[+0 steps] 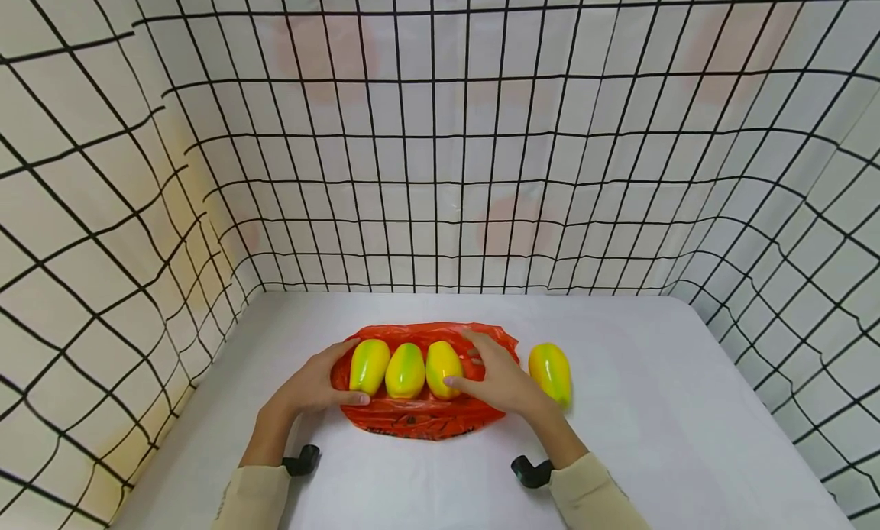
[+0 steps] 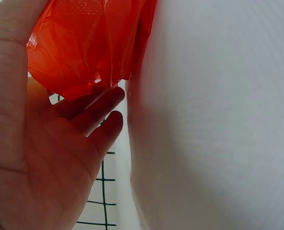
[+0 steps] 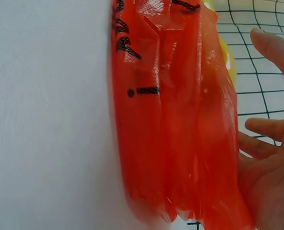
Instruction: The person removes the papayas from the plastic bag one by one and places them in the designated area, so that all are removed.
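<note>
A red plastic bag (image 1: 440,427) lies on the white table, its mouth spread wide. Three glossy yellow-green mangoes sit in a row inside it: a left one (image 1: 369,367), a middle one (image 1: 406,371) and a right one (image 1: 444,370). My left hand (image 1: 319,381) rests against the bag's left end, thumb in front and fingers behind, with the fingers nearly straight in the left wrist view. Over the bag's right end, my right hand (image 1: 502,377) has its fingers spread. Its thumb tip overlaps the right mango in the head view.
A fourth piece of fruit, another mango (image 1: 550,373), lies on the table (image 1: 660,423) just right of the bag, beside my right hand. Pale walls with a black wire grid (image 1: 454,182) rise behind the table and at both sides.
</note>
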Tool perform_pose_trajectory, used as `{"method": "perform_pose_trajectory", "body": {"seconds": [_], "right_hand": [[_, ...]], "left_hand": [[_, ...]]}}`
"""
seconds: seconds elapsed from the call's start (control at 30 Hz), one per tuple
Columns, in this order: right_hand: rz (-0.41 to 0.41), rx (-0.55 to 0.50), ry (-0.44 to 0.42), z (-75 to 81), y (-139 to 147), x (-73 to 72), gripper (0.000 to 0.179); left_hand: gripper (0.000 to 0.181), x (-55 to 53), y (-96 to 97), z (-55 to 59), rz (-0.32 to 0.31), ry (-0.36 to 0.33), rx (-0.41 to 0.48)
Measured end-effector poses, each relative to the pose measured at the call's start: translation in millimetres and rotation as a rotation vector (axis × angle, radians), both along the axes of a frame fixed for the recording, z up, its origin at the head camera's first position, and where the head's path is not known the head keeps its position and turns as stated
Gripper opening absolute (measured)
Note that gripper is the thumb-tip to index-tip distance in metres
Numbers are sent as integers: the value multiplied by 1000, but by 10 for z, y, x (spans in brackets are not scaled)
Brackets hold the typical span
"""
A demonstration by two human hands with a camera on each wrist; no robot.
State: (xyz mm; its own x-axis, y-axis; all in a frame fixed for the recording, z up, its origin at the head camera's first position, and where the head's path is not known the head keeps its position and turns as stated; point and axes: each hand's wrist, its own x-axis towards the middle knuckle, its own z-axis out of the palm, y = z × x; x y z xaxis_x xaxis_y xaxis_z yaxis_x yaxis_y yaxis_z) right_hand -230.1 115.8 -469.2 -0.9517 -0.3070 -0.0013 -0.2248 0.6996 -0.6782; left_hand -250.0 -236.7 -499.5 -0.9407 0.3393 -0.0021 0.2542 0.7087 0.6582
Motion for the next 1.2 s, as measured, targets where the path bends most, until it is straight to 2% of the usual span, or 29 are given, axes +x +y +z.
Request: {"method": "perform_pose_trajectory", "body": {"seconds": [0.23, 0.6, 0.77, 0.97, 1.2], "right_hand": [[8, 60, -16, -94, -59, -43, 103], [43, 46, -36, -153, -127, -90, 102], [64, 75, -33, -184, -166, -102, 107], [86, 69, -22, -230, -191, -90, 105], [82, 59, -17, -266, -195, -93, 102]], "left_hand": [[95, 3, 10, -4, -3, -3, 4], [97, -16, 5, 2, 18, -15, 3], [97, -5, -7, -5, 31, -20, -7], [98, 16, 0, -23, 38, -34, -19], [98, 9, 3, -47, 32, -14, -25]]}}
